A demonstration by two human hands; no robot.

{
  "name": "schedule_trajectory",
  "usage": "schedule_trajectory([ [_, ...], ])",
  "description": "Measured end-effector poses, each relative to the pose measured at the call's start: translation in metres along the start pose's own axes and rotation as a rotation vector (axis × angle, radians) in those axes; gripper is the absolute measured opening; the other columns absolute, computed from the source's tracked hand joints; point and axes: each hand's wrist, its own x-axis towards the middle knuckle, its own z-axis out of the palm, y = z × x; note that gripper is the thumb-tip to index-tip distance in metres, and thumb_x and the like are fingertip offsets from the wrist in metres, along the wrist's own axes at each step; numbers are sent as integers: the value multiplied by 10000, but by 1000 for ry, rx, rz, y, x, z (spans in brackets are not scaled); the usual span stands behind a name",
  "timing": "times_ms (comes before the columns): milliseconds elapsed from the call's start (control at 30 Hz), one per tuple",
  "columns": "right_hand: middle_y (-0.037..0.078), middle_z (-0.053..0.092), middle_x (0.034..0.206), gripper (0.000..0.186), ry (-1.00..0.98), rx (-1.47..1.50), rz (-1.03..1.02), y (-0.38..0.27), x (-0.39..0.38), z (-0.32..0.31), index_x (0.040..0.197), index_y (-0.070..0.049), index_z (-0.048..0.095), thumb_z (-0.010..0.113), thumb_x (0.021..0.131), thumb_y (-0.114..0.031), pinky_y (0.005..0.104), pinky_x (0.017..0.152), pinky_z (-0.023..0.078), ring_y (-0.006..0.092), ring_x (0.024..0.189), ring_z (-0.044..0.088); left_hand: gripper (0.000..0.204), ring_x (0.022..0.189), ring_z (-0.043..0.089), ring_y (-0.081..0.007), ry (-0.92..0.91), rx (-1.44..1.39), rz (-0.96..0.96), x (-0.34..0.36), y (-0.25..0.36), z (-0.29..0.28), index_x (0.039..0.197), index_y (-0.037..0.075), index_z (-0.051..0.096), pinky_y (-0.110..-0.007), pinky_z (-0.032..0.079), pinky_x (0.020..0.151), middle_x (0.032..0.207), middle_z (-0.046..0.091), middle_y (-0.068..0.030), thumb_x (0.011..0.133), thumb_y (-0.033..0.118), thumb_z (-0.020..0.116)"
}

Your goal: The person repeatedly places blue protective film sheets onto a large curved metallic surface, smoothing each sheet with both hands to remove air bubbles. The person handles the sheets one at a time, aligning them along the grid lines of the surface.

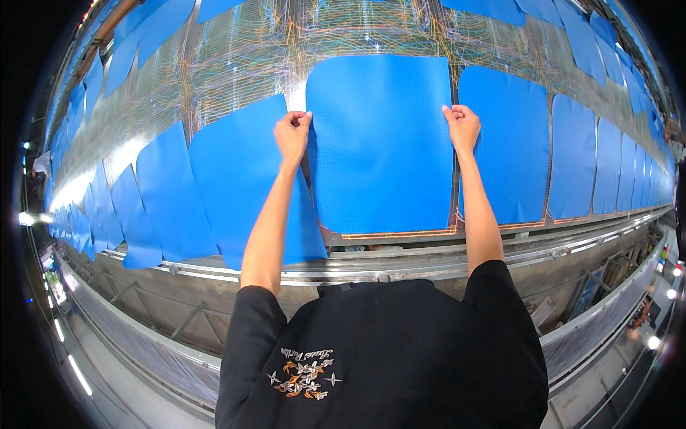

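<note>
A blue sheet [382, 143] with rounded left corners and a finely textured face lies in front of me on a long marked table [236, 64]. Its left edge is pinched between the thumb and fingers of my left hand [292, 134]. On the opposite edge, my right hand [464, 127] has the same kind of pinch, a little below the far corner. The sheet looks nearly flat, its near edge along orange lines on the table. Beside my left forearm is a skewed blue sheet [243, 157]; another blue sheet [507, 143] lies just past my right hand.
More blue sheets run along the table, tilted and overlapping on the left [168, 186], closely lined up on the right [573, 157]. Further sheets [575, 39] lie across the far side. A metal rail [357, 274] borders the near edge, between the table and my body.
</note>
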Motion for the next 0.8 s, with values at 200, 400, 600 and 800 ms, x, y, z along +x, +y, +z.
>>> schedule_trajectory([
  [200, 90, 765, 773, 270, -14, -8, 45, 8, 20, 9, 883, -22, 794, 849, 838, -282, 342, 670, 565, 194, 694, 728, 287, 607, 566, -84, -20, 72, -7, 12, -9, 7, 866, 15, 777, -301, 469, 595, 644, 650, -2, 883, 299, 816],
  [400, 90, 762, 766, 264, -17, -15, 62, 9, 25, 12, 867, -33, 796, 846, 831, -289, 346, 671, 562, 192, 685, 719, 288, 598, 571, -96, -35, 95, -16, 19, -12, 7, 848, 20, 773, -307, 468, 598, 642, 653, -7, 885, 302, 815],
  [600, 85, 760, 765, 264, -22, -56, 85, 2, 24, 11, 855, -37, 793, 843, 830, -295, 351, 676, 562, 189, 697, 718, 293, 607, 581, -97, -47, 112, -37, 20, -12, 7, 854, 29, 780, -312, 481, 614, 660, 672, -5, 873, 319, 824],
  [800, 76, 755, 755, 253, -16, -55, 114, 0, 24, 12, 854, -51, 794, 853, 829, -296, 357, 655, 557, 185, 671, 710, 303, 623, 596, -102, -80, 133, -97, 23, -9, 6, 869, 41, 787, -313, 494, 630, 679, 687, -6, 860, 341, 832],
])
